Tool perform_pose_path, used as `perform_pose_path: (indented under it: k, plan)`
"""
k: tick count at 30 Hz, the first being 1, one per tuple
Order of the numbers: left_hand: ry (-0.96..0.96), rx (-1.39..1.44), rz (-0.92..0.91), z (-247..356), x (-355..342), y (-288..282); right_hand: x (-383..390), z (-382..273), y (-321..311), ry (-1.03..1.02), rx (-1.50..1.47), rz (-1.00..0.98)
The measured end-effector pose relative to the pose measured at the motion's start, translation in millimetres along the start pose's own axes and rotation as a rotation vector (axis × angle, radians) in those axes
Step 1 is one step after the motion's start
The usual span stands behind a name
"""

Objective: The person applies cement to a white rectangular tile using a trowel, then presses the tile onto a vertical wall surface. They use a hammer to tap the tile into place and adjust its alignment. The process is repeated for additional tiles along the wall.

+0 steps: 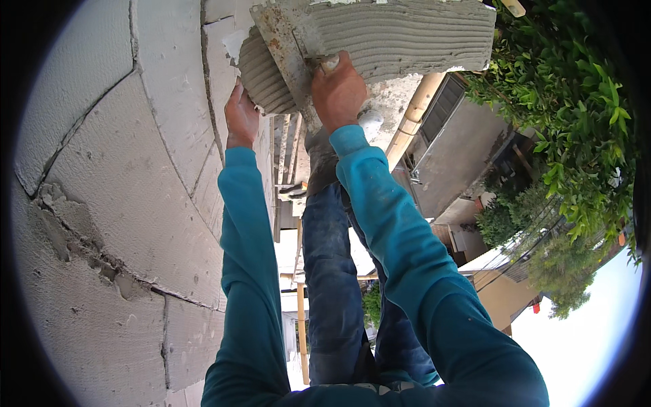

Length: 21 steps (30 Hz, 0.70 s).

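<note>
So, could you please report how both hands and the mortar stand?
Right hand gripping trowel; left hand at lower-left edge of grey mortar. Mortar ridged, trowel blade across it. Block wall close at left.

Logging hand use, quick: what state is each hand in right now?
Left hand: at the edge of the ridged mortar, partly hidden; open or closed cannot be told.
Right hand: closed, holding the metal trowel.

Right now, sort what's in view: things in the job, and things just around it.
In the job:
trowel, in the right hand
ridged mortar, left hand at its edge

Just around:
leaves
grey building
tan building
</note>
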<state>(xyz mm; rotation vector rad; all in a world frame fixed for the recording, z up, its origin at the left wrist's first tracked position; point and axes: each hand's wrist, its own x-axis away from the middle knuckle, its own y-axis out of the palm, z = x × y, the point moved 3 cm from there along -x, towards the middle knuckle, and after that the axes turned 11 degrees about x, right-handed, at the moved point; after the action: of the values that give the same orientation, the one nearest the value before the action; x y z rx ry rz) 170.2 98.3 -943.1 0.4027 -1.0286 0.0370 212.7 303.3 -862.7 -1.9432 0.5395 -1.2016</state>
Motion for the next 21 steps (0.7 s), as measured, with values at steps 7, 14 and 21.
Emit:
perform_pose_path:
  k: [7,14,21]
  plan:
    - [-0.086,-0.018,0.005,6,38,8,31,-12,-13,-0.055,-0.079,-0.160]
    - [-0.107,-0.047,0.032,1,65,14,44,-9,-36,-0.126,-0.191,-0.128]
    - [-0.051,0.035,0.083,3,94,39,83,-32,-48,-0.124,-0.107,-0.137]
